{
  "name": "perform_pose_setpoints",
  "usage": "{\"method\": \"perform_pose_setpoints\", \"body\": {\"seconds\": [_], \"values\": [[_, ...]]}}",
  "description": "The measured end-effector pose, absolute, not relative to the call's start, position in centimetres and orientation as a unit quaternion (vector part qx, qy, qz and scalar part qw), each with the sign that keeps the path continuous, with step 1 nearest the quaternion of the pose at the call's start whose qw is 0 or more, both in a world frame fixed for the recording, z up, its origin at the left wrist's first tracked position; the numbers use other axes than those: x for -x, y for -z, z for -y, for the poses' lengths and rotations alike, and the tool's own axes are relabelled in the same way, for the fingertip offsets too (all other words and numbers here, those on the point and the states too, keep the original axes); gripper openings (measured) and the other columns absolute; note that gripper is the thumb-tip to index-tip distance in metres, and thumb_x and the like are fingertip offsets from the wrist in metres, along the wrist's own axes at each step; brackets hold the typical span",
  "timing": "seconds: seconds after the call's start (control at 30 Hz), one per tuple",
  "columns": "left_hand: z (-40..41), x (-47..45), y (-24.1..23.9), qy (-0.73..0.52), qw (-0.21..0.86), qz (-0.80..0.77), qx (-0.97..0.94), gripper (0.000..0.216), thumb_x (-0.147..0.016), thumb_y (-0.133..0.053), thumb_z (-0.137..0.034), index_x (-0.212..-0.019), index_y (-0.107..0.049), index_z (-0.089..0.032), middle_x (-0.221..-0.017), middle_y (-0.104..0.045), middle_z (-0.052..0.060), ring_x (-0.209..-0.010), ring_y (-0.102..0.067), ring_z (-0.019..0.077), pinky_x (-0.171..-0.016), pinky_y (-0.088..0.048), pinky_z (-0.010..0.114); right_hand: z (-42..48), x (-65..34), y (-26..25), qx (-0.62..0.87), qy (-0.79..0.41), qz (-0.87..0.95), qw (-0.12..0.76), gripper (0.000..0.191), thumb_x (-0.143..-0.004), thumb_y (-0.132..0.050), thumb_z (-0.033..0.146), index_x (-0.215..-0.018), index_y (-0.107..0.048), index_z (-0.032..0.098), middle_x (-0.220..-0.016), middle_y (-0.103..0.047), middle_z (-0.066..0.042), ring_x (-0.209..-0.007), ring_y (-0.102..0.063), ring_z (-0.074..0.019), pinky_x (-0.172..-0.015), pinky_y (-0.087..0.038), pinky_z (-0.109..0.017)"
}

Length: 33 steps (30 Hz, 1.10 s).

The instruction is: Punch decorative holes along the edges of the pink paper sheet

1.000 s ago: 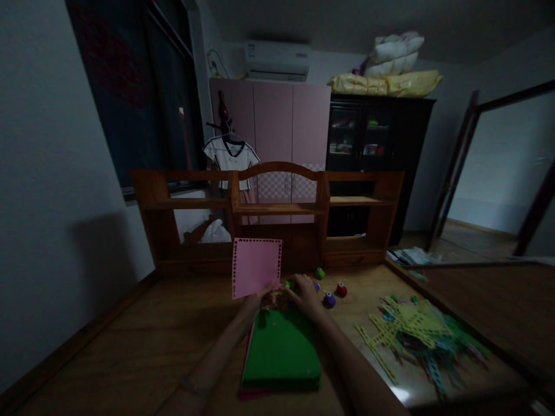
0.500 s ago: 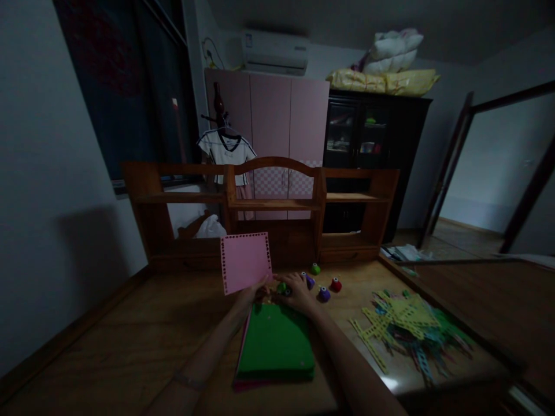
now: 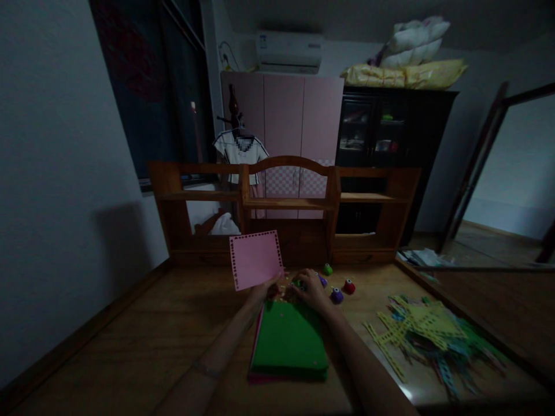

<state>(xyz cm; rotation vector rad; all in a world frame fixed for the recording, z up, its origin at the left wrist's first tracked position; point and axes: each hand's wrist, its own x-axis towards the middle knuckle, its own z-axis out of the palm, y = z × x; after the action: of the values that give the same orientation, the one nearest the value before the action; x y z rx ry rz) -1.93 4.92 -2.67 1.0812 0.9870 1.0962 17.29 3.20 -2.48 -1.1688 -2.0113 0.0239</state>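
Note:
The room is dim, so small details at my fingers are hard to make out. My left hand (image 3: pixel 269 286) is beside the lower right corner of a pink sheet (image 3: pixel 255 260) with punched holes along its edges. Its fingers look bent around a small reddish thing, and I cannot tell whether they touch the sheet. With fingers curled down, my right hand (image 3: pixel 311 290) covers part of a small green piece (image 3: pixel 298 284). Tiny pale bits lie between the hands. Just below them is a stack of green sheets (image 3: pixel 289 338), with pink at its lower left edge.
Small round toys with eye-like tops stand past my right hand: green (image 3: pixel 328 270), red (image 3: pixel 349 286) and purple (image 3: pixel 337 295). A heap of yellow, green and blue punched strips (image 3: pixel 427 326) covers the table's right side. A wooden shelf unit (image 3: pixel 288 203) runs along the back edge.
The whole view has shifted, with most things now further right in the picture. Both hands stay close together above the green stack, with only slight finger movement.

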Motion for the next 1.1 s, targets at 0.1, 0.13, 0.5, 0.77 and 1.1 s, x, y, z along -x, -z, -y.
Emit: {"method": "perform_pose_setpoints", "body": {"seconds": [0.1, 0.13, 0.5, 0.77, 1.1], "values": [[-4.8, 2.0, 2.5, -0.478, 0.608, -0.424, -0.472, 0.056, -0.061, -0.066, -0.056, -0.101, -0.066, -0.016, -0.058, -0.055, 0.000, -0.051, -0.048, 0.0104, -0.051, -0.034, 0.021, -3.2, -17.5, 2.3, 0.472, 0.008, 0.780, 0.410, 0.019, -0.082, -0.056, 0.037, -0.090, -0.067, 0.023, -0.105, -0.054, -0.008, -0.099, -0.047, -0.0225, -0.084, -0.036, -0.034], [-4.8, 2.0, 2.5, -0.479, 0.607, -0.425, -0.471, 0.056, -0.061, -0.066, -0.056, -0.100, -0.067, -0.016, -0.059, -0.055, 0.000, -0.052, -0.048, 0.0103, -0.051, -0.034, 0.021, -3.2, -17.6, 2.3, 0.476, 0.011, 0.778, 0.411, 0.019, -0.083, -0.055, 0.036, -0.089, -0.067, 0.023, -0.107, -0.053, -0.009, -0.101, -0.046, -0.0227, -0.085, -0.036, -0.034], [-4.0, 1.8, 1.2, -0.494, 0.593, -0.443, -0.456, 0.049, -0.054, -0.067, -0.060, -0.072, -0.066, -0.014, -0.049, -0.054, 0.000, -0.045, -0.051, 0.0116, -0.046, -0.034, 0.022, -2.2, -17.5, 0.3, 0.533, 0.042, 0.692, 0.485, 0.033, -0.088, -0.042, 0.043, -0.085, -0.067, 0.021, -0.106, -0.055, -0.008, -0.102, -0.046, -0.0212, -0.088, -0.035, -0.032], [-3.8, 1.8, 0.8, -0.500, 0.587, -0.456, -0.445, 0.044, -0.054, -0.067, -0.057, -0.064, -0.062, -0.014, -0.045, -0.052, -0.001, -0.044, -0.053, 0.0130, -0.044, -0.032, 0.022, -4.5, -27.0, 0.8, 0.672, 0.082, 0.410, 0.611, 0.048, -0.090, -0.026, 0.044, -0.076, -0.062, 0.015, -0.080, -0.060, -0.013, -0.076, -0.052, -0.0224, -0.072, -0.036, -0.032], [-4.6, 2.2, 2.0, -0.521, 0.615, -0.412, -0.425, 0.042, -0.059, -0.069, -0.050, -0.083, -0.066, -0.015, -0.048, -0.050, -0.003, -0.042, -0.047, 0.0088, -0.045, -0.034, 0.021, -4.9, -26.3, 1.6, 0.638, 0.146, 0.557, 0.511, 0.030, -0.088, -0.037, 0.037, -0.084, -0.059, 0.017, -0.089, -0.059, -0.010, -0.087, -0.050, -0.0221, -0.080, -0.034, -0.032]]}}
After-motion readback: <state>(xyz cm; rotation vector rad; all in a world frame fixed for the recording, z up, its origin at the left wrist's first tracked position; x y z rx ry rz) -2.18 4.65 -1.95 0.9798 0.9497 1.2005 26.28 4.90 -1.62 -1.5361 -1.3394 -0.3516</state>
